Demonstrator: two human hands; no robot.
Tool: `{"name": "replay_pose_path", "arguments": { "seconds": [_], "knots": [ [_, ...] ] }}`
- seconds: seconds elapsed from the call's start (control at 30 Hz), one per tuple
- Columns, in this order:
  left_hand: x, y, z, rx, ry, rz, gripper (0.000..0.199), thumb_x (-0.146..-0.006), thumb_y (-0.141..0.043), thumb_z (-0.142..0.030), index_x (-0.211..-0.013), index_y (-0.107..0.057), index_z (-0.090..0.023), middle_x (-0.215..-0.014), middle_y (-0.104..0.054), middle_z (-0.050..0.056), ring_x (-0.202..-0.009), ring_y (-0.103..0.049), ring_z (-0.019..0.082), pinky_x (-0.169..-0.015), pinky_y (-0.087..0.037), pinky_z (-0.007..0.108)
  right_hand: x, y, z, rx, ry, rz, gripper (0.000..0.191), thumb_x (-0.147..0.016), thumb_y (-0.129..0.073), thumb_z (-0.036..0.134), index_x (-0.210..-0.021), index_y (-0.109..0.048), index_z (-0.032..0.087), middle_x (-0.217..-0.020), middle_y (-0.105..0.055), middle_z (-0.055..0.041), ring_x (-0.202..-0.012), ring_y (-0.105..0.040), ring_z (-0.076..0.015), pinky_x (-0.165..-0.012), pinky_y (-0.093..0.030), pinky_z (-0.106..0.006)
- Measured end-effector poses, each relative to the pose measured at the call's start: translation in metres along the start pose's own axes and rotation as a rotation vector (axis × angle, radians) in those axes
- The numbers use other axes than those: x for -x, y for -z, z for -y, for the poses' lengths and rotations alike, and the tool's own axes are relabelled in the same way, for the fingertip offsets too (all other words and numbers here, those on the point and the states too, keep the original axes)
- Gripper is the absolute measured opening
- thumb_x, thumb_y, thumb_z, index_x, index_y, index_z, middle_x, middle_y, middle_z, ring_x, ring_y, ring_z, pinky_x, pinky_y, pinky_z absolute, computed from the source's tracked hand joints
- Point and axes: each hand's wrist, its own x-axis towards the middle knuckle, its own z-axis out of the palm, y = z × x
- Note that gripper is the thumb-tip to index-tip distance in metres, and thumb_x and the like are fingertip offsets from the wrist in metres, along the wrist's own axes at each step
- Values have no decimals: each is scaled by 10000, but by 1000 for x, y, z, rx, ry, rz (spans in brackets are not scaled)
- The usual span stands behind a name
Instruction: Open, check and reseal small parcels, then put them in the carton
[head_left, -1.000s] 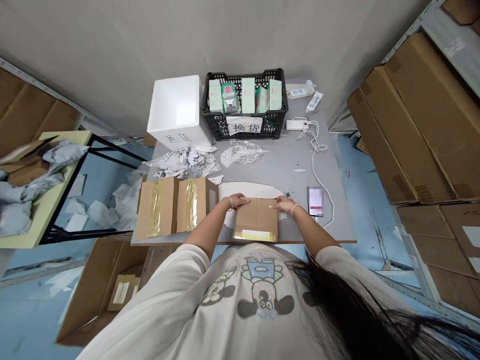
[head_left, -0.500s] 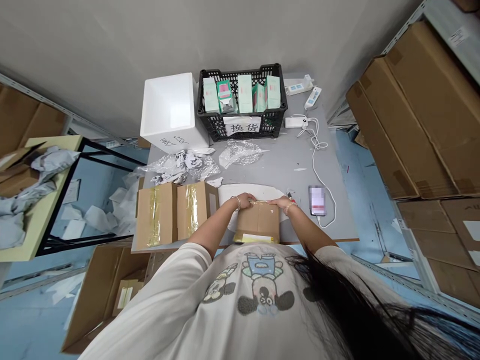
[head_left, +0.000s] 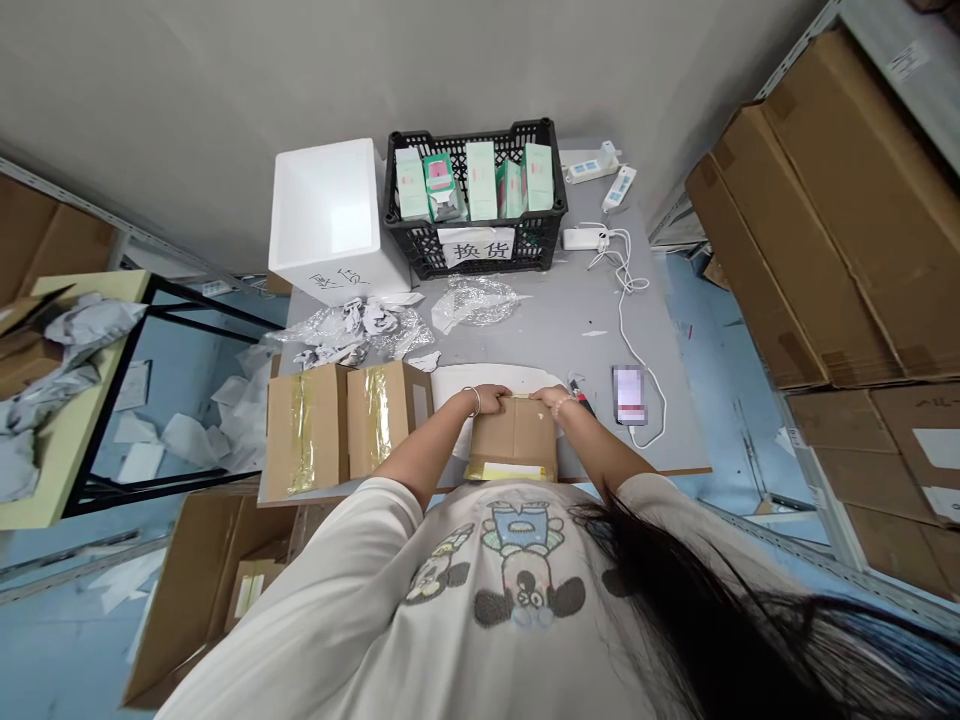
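A brown cardboard box [head_left: 514, 440] with a yellow-edged white strip on its near side lies at the table's front edge, against my shirt. My left hand [head_left: 492, 399] grips its far left corner, fingers curled over the edge. At the far right corner my right hand [head_left: 551, 397] holds the same box, its fingers bent over the edge. A white sheet [head_left: 450, 380] lies under and behind the box. Just right of my right hand is a small red and black object [head_left: 583, 401]. Two taped boxes, one at the far left [head_left: 306, 430] and one beside it [head_left: 379, 420], stand left of my left arm.
A black crate [head_left: 476, 245] of pale green boxes and a white foam box [head_left: 326, 225] stand at the back. Crumpled plastic [head_left: 352, 330] lies before them. A phone [head_left: 628, 396] on a white cable and power strips [head_left: 585, 238] are at the right.
The view has shifted slightly. My right hand has moved a little off the red and black object, which now shows more. Both hands remain on the box.
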Motion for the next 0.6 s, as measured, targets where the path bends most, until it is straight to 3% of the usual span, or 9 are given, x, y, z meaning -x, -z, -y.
{"name": "replay_pose_path", "arguments": {
  "seconds": [0.17, 0.37, 0.47, 0.6],
  "knots": [
    [2, 2, 1, -26, 10, 24, 690, -650, -669, -277, -1325, -525, -291, -1327, -598, 29, -1106, -616, 238, -862, -492, 273, 14, -10, -8, -78, -22, -60, 429, -563, -815, 306, -919, -644, 137, -781, -692, -58, -671, -642, -185, -573, -513, -277],
    [2, 8, 5, -54, -5, 18, 712, -558, -794, -361, -1226, -576, -255, -1220, -650, 51, -1064, -628, 263, -827, -486, 277, 26, -14, -15, -339, 204, -103, 592, -559, -801, 283, -1084, -542, 195, -823, -666, -12, -713, -649, -183, -618, -525, -274],
    [4, 11, 1, -185, 25, -116, 744, -492, -847, -447, -1148, -601, -195, -1122, -671, 117, -1027, -628, 313, -805, -480, 316, 27, -9, -18, -373, 330, -60, 687, -535, -807, 308, -1137, -487, 217, -855, -653, 3, -732, -646, -169, -656, -529, -272],
    [8, 9, -2, -203, -16, -387, 512, -655, -763, -438, -1089, -619, -207, -1038, -681, 113, -991, -624, 304, -806, -455, 329, 22, 3, -24, -253, 455, 28, 615, -582, -783, 426, -1095, -527, 205, -873, -668, -18, -765, -647, -177, -673, -529, -286]
  ]
}}
